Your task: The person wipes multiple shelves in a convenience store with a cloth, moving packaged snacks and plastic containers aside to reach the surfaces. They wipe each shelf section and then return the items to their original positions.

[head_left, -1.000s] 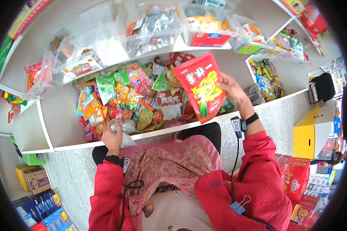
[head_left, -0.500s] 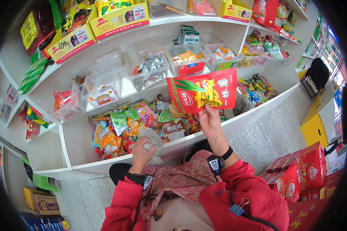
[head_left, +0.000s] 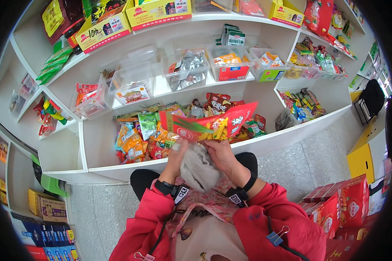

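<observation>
The left hand is curled mostly closed at the lower edge of a flat red plastic packet with yellow-and-green printing, mid-frame; the right hand pinches that edge further right; a crumpled light-grey cloth hangs between them, apparently gripped by the left; the packet is lifted, not yet set down; beyond it, mixed colourful snack packets lie loose in a long white shelf compartment; how many have been handled cannot be told.

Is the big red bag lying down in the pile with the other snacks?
No, the right hand holds the red bag up above the other packets.
</observation>
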Motion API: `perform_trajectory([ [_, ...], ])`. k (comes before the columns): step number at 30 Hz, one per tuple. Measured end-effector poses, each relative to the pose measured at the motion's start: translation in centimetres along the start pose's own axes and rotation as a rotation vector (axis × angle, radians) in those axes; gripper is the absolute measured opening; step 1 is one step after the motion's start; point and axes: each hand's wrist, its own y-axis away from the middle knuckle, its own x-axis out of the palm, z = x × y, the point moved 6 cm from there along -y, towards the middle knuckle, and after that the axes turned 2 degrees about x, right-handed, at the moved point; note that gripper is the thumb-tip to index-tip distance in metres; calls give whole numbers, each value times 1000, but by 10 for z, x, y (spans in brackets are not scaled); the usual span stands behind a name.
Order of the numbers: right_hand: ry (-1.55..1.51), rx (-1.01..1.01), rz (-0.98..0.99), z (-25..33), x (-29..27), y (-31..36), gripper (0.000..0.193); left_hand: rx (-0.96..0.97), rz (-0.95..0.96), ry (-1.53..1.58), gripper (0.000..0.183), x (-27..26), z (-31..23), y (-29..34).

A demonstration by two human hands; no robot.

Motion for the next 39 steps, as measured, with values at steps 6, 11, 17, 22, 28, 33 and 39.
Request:
perform_trajectory([
  [6, -102, -64, 149, 46, -12, 2, 81, -4, -250, 346, 35, -13, -21, 24],
  [11, 313, -181, 224, 118, -26, -12, 98, 34, -167, 249, 28, -22, -22, 27],
  [17, 1067, 215, 401, 62, -27, -20, 81, -135, -138, 216, 36, -14, -5, 38],
  [22, 692, 414, 413, 6, -71, 5, 63, -95, -129, -15, 36, -26, -10, 34],
  [28, -267, -16, -496, 51, -215, -12, 43, -94, -67, -120, 34, -26, 18, 22],
  [33, -448, -352, -415, 107, -247, 6, 38, -72, -248, 50, 31, -50, 39, 16],
  [39, -128, 100, -563, 68, -232, -12, 40, -47, -747, 333, 24, -144, 31, 8],
])
